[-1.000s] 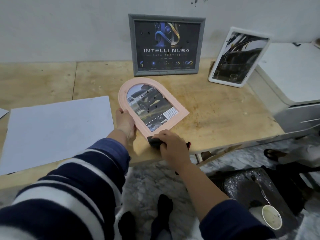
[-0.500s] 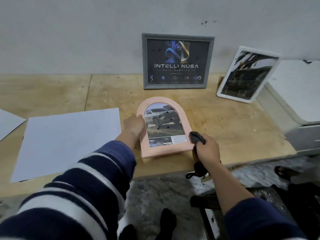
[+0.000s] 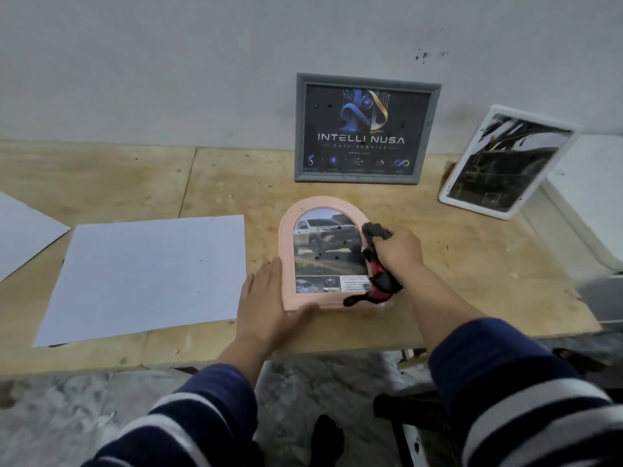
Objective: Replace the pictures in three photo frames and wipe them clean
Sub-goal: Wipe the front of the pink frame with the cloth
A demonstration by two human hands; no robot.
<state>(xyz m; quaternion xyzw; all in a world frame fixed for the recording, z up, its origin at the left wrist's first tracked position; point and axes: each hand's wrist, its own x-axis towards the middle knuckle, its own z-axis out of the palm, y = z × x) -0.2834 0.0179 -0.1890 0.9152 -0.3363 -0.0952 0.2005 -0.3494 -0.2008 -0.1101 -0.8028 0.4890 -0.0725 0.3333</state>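
- My right hand is curled tight round a bunched black-and-red cloth. The wad's dark top sits on the upper right of the pink arched plastic photo frame, and a red-and-black tail hangs down over the frame's lower right corner.
- That frame lies flat on the pale plywood table, with its long axis running away from me, arch at the far end and straight base close to the table's near edge.
- My left hand steadies it: fingers flat along the left side, thumb hooked round the bottom left corner.
- The glass over the car picture lies directly left of my cloth, so I judge the next wipe is a sweep leftward and towards me; the right hand is the nearer one for it.
- Room: bare wood to the right of the frame, a white sheet of paper just beyond my left hand.
- The near table edge is close, so a hard pull towards me could slide the frame off.
- The grey rectangular frame with the dark poster and the white tilted frame lean at the back, well apart from my hands.
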